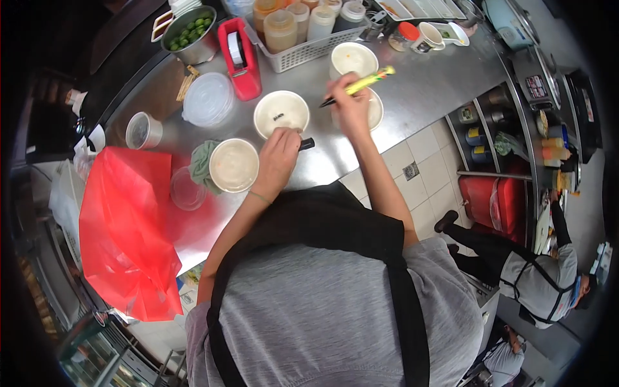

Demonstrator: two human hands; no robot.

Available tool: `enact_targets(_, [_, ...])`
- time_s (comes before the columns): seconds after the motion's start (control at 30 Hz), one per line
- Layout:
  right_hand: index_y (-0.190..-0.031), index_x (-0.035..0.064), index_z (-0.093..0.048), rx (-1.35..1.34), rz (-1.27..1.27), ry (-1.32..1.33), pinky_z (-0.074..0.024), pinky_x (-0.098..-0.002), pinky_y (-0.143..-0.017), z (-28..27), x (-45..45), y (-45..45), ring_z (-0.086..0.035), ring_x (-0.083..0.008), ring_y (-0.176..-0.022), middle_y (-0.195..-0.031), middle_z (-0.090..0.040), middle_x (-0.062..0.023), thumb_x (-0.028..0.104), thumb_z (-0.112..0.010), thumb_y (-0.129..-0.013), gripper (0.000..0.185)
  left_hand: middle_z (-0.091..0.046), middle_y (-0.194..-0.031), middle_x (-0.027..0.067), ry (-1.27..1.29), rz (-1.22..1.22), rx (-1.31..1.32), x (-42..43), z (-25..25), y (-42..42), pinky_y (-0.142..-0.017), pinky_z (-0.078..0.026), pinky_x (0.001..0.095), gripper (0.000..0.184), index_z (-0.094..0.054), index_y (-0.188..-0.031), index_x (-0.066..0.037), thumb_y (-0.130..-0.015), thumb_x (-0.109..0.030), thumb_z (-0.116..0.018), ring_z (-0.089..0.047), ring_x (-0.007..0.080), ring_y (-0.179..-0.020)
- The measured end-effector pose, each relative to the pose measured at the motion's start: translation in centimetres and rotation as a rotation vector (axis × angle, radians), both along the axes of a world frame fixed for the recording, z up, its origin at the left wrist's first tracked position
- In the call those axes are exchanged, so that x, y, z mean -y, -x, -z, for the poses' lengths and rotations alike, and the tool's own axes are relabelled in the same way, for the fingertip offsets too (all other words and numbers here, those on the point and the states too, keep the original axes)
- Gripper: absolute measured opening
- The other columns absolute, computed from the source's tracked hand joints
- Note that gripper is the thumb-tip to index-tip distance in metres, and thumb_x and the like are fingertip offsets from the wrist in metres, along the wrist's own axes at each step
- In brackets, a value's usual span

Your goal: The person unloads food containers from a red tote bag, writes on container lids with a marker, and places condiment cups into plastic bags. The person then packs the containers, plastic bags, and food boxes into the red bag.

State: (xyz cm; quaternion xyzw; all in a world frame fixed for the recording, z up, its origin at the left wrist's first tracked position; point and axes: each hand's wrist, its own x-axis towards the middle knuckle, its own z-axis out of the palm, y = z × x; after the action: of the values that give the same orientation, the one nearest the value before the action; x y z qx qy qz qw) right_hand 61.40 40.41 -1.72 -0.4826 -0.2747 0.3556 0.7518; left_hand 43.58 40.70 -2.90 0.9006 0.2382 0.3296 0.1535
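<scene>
My right hand (351, 106) holds a yellow marker (371, 80) with its dark tip pointing left, over two pale round containers (354, 58) at the bench's right part. My left hand (281, 153) has its fingers closed round a black cap (306, 144), at the near rim of a white bowl (282, 111). Small dark writing shows inside that bowl. Just left of my left hand stands another pale container (234, 166), beside a green cloth (204, 164). Clear round lids (209, 99) lie further back on the left.
A red plastic bag (129, 232) covers the left end of the steel bench (419, 90). Behind are a red tape dispenser (239, 61), a pot of limes (189, 37) and a basket of bottles (313, 57). Two other people (538, 284) are at lower right.
</scene>
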Motion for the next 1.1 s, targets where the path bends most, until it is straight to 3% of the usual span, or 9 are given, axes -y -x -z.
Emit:
enact_targets(0.03, [-0.071, 0.0098, -0.047, 0.087, 0.042, 0.009, -0.0302, -0.0171, -0.038, 0.1, 0.6, -2.1, -0.046, -0.0043, -0.046, -0.061, -0.055, -0.0009, 0.004, -0.061, -0.078, 0.017, -0.058, -0.095, 0.0112, -0.082, 0.020, 0.006, -0.3, -0.4, -0.5, -0.076, -0.046, 0.0343, 0.013, -0.051, -0.082, -0.001, -0.070, -0.004, -0.053, -0.055, 0.0249, -0.092])
enact_targets(0.17, [-0.068, 0.0083, -0.047, 0.253, 0.066, 0.129, -0.0334, -0.0182, -0.041, 0.4, 2.5, -7.0, -0.044, -0.0033, -0.047, -0.059, -0.052, 0.0017, 0.003, -0.062, -0.075, 0.017, -0.059, -0.100, 0.0116, -0.165, 0.258, 0.055, 0.2, -0.6, -4.3, -0.083, -0.045, 0.0344, 0.011, -0.051, -0.080, -0.001, -0.071, -0.005, -0.054, -0.055, 0.0237, -0.099])
enact_targets(0.27, [-0.067, 0.0071, -0.048, 0.387, 0.006, 0.146, -0.0353, -0.0198, -0.044, 2.1, 2.4, -7.8, -0.045, -0.0040, -0.049, -0.058, -0.050, 0.0032, 0.004, -0.063, -0.075, 0.017, -0.058, -0.099, 0.0117, -0.159, 0.369, 0.069, 0.4, 0.2, -7.4, -0.083, -0.045, 0.0344, 0.010, -0.051, -0.079, -0.002, -0.071, -0.005, -0.054, -0.055, 0.0238, -0.098])
enact_targets(0.4, [-0.064, 0.0045, -0.049, 0.573, 0.091, 0.208, -0.0375, -0.0213, -0.047, 2.8, 2.3, -7.7, -0.046, -0.0042, -0.052, -0.056, -0.048, 0.0027, 0.006, -0.064, -0.071, 0.017, -0.058, -0.087, 0.0081, -0.148, 0.344, 0.052, 0.5, 1.0, -8.7, -0.075, -0.047, 0.0312, 0.010, -0.050, -0.078, -0.004, -0.070, -0.005, -0.055, -0.056, 0.0208, -0.087])
enact_targets(0.7, [-0.063, 0.0039, -0.048, 0.578, 0.117, 0.222, -0.0352, -0.0214, -0.046, 3.1, 2.4, -7.7, -0.042, -0.0026, -0.051, -0.054, -0.045, 0.0028, 0.007, -0.063, -0.070, 0.017, -0.056, -0.077, 0.0060, -0.155, 0.296, 0.125, 0.6, 1.7, -9.3, -0.066, -0.048, 0.0298, 0.011, -0.050, -0.077, -0.004, -0.067, -0.004, -0.056, -0.055, 0.0199, -0.079])
enact_targets(1.03, [-0.064, 0.0030, -0.048, 0.613, 0.153, 0.300, -0.0355, -0.0221, -0.050, 2.5, 2.7, -7.5, -0.042, -0.0044, -0.054, -0.056, -0.046, 0.0027, 0.009, -0.062, -0.071, 0.017, -0.056, -0.077, 0.0055, -0.159, 0.285, 0.097, 0.7, 1.5, -9.2, -0.066, -0.048, 0.0295, 0.011, -0.050, -0.076, -0.005, -0.067, -0.004, -0.057, -0.055, 0.0190, -0.079])
enact_targets(1.1, [-0.063, 0.0032, -0.047, 0.630, 0.168, 0.295, -0.0342, -0.0223, -0.048, 2.8, 2.6, -7.5, -0.040, -0.0042, -0.051, -0.053, -0.044, 0.0019, 0.009, -0.062, -0.069, 0.017, -0.060, -0.080, 0.0067, -0.131, 0.290, 0.076, 0.7, 1.4, -9.1, -0.067, -0.049, 0.0304, 0.014, -0.055, -0.082, -0.002, -0.068, -0.001, -0.056, -0.058, 0.0202, -0.081])
